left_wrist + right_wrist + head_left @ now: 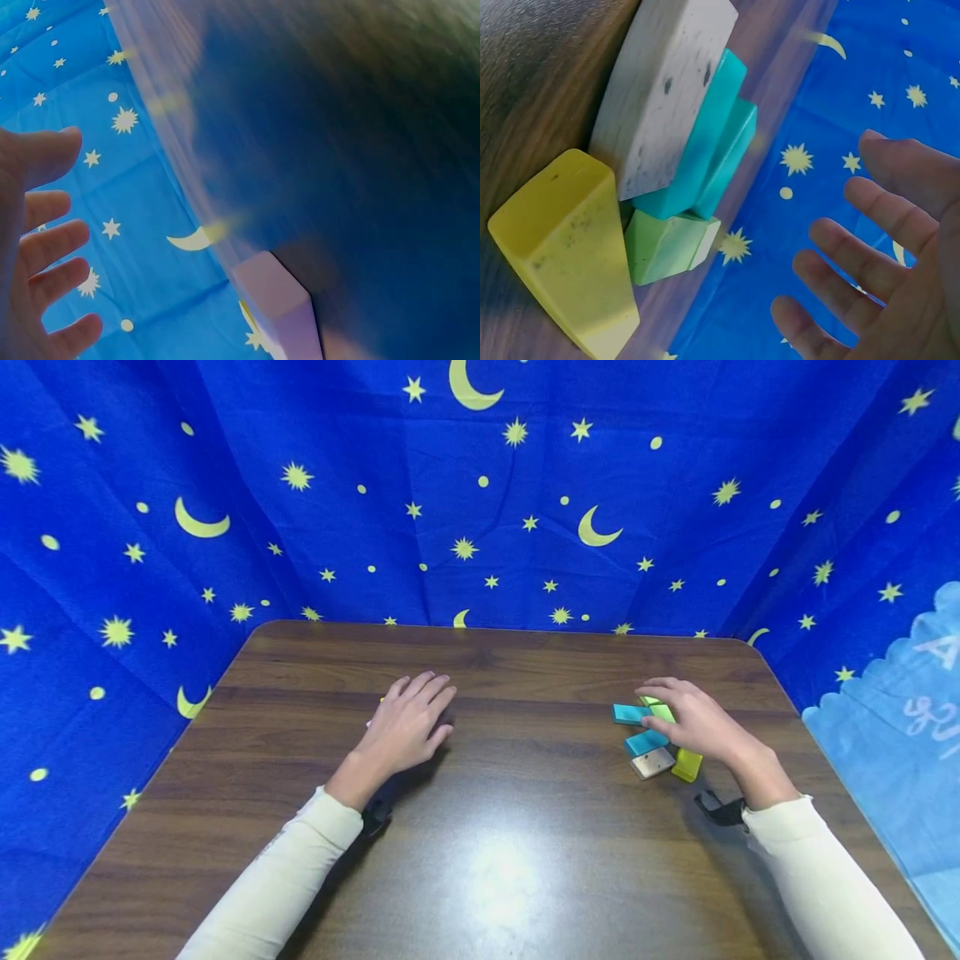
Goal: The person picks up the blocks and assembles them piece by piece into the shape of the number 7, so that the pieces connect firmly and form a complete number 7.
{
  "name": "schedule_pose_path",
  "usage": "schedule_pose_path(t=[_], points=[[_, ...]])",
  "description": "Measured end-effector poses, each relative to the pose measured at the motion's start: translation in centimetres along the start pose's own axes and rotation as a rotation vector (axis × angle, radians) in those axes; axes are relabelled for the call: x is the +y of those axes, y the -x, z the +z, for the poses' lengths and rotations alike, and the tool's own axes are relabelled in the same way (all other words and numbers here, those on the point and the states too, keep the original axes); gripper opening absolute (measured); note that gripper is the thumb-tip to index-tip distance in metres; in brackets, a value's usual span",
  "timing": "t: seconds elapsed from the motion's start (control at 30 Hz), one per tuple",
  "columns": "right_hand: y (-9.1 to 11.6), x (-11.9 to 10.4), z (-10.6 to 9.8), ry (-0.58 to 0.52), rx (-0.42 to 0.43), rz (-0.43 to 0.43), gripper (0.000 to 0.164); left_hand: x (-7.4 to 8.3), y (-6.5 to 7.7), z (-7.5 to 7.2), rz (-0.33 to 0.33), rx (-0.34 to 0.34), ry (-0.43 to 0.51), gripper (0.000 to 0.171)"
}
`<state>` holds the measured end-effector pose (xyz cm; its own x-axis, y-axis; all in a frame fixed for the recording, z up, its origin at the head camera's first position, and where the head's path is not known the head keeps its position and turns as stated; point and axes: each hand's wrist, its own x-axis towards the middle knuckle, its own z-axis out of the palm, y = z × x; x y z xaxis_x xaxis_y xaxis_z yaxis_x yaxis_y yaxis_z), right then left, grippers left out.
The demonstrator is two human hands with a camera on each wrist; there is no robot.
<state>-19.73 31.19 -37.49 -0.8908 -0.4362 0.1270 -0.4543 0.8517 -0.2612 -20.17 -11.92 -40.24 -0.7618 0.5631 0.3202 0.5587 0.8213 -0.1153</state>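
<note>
My left hand [405, 722] hovers over the left part of the table, fingers spread and holding nothing. Below it, mostly hidden in the head view, lies a pale pinkish-purple block [281, 300] with a sliver of yellow beside it. On the right side, my right hand [697, 718] is held above a loose group of blocks, its fingers loosely bent around no object. That group has two teal blocks [647, 742], a whitish wood-grain block [652, 763], a yellow block [687, 765] and light green pieces [664, 244]. The hand covers part of the green ones.
The blocks lie on a brown wood-grain table [487, 793]. Behind it hangs a blue cloth [510, 568] with yellow moons and stars, and a light blue scalloped cloth [892, 727] is at the right. Dark straps [720, 810] are on both wrists.
</note>
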Motion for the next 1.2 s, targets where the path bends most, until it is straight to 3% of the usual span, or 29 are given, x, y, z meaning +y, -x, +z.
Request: schedule_pose_path(t=[0.37,0.7,1.2], points=[[-0.3,1.1,0.9,-0.013,-0.022,0.011,0.045,-2.4,2.0,-0.4,-0.054,-0.085,0.132,0.057],[-0.7,2.1,1.2,-0.010,-0.050,0.015,0.043,-4.5,4.4,-0.3,-0.101,-0.065,0.223,0.059],[-1.2,2.4,2.0,-0.040,-0.117,0.077,0.043,-6.4,5.5,0.0,-0.192,-0.090,0.299,0.055]])
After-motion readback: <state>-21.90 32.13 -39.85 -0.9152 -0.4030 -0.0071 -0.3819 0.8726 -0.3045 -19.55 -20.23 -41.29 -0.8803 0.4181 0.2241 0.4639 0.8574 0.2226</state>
